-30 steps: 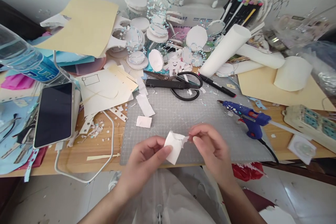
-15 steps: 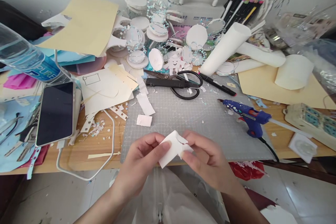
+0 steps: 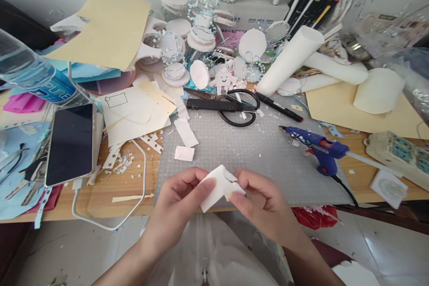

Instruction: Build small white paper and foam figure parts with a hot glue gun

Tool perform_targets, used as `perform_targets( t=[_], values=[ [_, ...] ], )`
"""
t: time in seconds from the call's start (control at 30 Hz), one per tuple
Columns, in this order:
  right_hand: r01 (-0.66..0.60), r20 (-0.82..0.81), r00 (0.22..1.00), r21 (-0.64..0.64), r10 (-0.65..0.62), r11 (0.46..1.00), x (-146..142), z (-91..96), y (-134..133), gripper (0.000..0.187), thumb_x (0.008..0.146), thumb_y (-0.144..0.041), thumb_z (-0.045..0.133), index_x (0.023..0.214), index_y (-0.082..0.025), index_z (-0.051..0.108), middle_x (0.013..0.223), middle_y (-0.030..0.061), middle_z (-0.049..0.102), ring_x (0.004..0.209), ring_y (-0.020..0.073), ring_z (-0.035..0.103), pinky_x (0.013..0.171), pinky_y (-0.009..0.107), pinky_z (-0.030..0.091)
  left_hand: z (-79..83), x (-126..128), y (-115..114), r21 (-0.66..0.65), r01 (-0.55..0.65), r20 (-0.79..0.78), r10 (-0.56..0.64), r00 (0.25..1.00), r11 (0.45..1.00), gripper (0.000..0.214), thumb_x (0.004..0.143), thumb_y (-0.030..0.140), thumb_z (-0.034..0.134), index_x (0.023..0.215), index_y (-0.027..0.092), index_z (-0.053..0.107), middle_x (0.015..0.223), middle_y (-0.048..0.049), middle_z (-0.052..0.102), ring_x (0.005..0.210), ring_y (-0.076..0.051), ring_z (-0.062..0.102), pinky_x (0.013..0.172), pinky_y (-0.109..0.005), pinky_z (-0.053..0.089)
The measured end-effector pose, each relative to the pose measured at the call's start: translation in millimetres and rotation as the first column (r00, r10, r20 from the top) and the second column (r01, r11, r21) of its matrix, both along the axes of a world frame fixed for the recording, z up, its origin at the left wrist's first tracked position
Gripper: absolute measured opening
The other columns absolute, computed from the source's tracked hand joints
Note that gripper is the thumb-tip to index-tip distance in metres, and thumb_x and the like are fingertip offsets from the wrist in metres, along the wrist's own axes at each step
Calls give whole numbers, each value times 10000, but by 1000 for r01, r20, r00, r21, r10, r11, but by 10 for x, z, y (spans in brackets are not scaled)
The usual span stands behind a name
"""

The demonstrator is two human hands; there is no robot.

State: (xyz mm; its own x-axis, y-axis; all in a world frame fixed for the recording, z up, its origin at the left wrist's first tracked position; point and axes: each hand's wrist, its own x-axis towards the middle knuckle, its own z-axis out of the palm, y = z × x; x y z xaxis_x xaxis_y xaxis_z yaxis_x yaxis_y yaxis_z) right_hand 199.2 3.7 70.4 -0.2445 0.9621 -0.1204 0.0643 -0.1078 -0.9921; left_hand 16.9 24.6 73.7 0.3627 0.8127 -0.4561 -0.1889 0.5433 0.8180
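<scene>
A small piece of white paper point(image 3: 214, 187), cut or torn at its right side, is held above the front edge of the grey cutting mat point(image 3: 268, 156). My left hand point(image 3: 182, 203) pinches its left part between thumb and fingers. At the right, my right hand point(image 3: 261, 199) grips the narrow flap beside the slit. Beyond the hands on the mat lie a folded white paper piece point(image 3: 184, 153), a white paper strip point(image 3: 186, 132) and black-handled scissors point(image 3: 231, 106). The fingertips behind the paper are hidden.
A blue glue gun point(image 3: 317, 145) lies on the mat's right side, near a power strip point(image 3: 402, 149). To the left are a phone point(image 3: 70, 143), a white cable point(image 3: 145, 174) and a water bottle point(image 3: 43, 76). White rolls point(image 3: 291, 60) and paper crafts point(image 3: 201, 38) crowd the back.
Both hands and the paper have shifted very slightly up and left in the view. The grip on the paper looks the same.
</scene>
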Motion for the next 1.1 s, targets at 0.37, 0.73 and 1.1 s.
perform_targets(
  t=[0.37,0.73,1.1],
  values=[
    [-68,262,965,205,12,976,103,-31,52,128,871,-211,590,789,-218,492,782,-30,493,756,126,479,685,259,380,-9,28,42,-173,37,128,-15,992,984,298,788,390,740,666,135,645,592,28,516,554,-57,380,530,-169,289],
    [150,379,883,333,-277,931,459,-28,61,46,913,-220,580,932,-262,579,912,21,571,852,175,518,762,319,410,-7,22,42,-185,36,113,-15,994,982,304,794,388,736,653,137,640,584,23,522,546,-59,386,523,-176,285],
    [285,253,861,478,-441,831,401,-25,-4,300,960,-182,454,664,-221,419,663,-4,397,624,157,387,600,335,306,13,6,57,-215,71,115,-47,992,974,285,776,379,762,670,126,687,597,12,558,540,-46,416,522,-159,324]
  ],
)
